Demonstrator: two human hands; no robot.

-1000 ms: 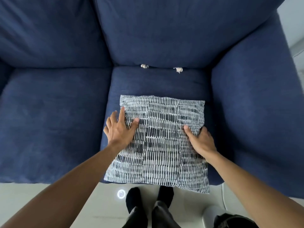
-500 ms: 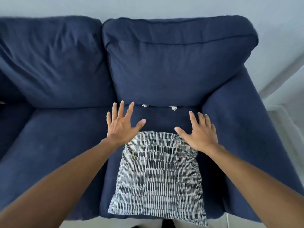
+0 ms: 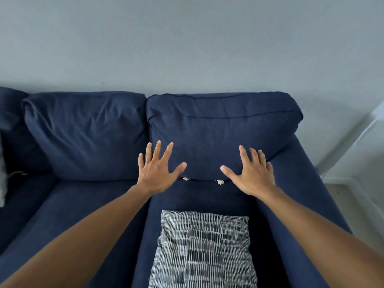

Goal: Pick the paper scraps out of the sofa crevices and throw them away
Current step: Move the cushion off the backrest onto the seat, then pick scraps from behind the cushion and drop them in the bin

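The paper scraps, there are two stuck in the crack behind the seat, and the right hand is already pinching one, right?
Not quite. The head view shows two paper scraps in the crack, but the right hand is open, fingers spread, holding nothing.

The patterned cushion [image 3: 204, 249] runs off the bottom edge, so its near end is unseen. Both forearms leave the frame at the lower corners. Two pale paper scraps [image 3: 186, 178] (one more at [image 3: 219, 182]) poke from the crevice, mostly buried and too small to make out. The navy sofa [image 3: 87, 138] is cut at the left edge, where a grey object [image 3: 2, 179] shows only a sliver.
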